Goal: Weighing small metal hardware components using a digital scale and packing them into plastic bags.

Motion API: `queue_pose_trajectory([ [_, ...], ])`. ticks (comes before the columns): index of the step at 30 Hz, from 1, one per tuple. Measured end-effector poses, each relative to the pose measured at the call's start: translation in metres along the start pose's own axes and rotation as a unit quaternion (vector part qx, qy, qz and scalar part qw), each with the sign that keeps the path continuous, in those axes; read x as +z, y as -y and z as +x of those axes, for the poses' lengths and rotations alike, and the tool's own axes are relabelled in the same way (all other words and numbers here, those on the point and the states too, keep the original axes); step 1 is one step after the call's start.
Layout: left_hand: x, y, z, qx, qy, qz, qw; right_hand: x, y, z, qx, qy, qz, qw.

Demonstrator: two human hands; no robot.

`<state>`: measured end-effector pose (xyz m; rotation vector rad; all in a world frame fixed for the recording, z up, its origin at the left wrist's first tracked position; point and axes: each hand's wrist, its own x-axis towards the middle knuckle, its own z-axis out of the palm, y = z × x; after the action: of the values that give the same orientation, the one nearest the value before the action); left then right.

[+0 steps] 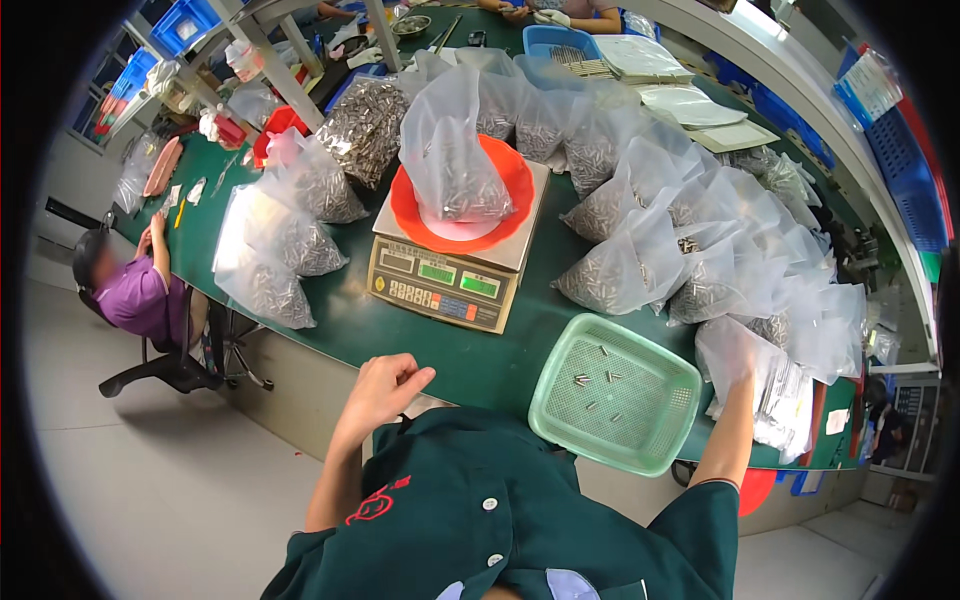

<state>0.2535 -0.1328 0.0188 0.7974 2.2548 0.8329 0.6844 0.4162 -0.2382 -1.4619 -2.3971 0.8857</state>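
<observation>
My left hand hovers by the front edge of the green table, its fingers curled in and nothing visible in them. At the right, my right hand reaches in among clear plastic bags stacked at the table edge; the plastic hides its fingers. Between my arms, a light green plastic basket overhangs the edge with several small metal pins on its bottom. Ahead stands a digital scale carrying an orange scalloped dish. In that dish sits an open-topped plastic bag with small metal parts in it.
Several bags of metal parts crowd the table right of the scale, and more bags stand to its left. Papers and a blue tray lie at the back. A person in purple sits at the left; another works across the table.
</observation>
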Motion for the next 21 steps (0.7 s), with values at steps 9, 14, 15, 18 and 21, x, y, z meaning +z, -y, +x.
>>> queue_pose_trajectory([
  [9,0.001,0.003,0.020,0.054,0.062,0.001,0.997,-0.033,0.066,-0.042,0.235,-0.140,0.622,0.734],
  [14,-0.005,0.012,0.022,0.047,0.059,-0.014,0.997,-0.051,0.081,-0.077,0.177,-0.100,0.784,0.587],
  [15,-0.007,0.018,0.021,0.036,0.055,-0.016,0.998,-0.054,0.121,-0.090,0.170,-0.125,0.775,0.596],
  [18,-0.014,0.029,0.026,0.036,0.042,-0.024,0.998,-0.074,0.206,-0.128,0.081,-0.154,0.760,0.626],
  [21,-0.028,0.041,0.040,0.085,0.017,-0.048,0.995,-0.080,0.336,-0.135,0.079,0.000,0.757,0.649],
])
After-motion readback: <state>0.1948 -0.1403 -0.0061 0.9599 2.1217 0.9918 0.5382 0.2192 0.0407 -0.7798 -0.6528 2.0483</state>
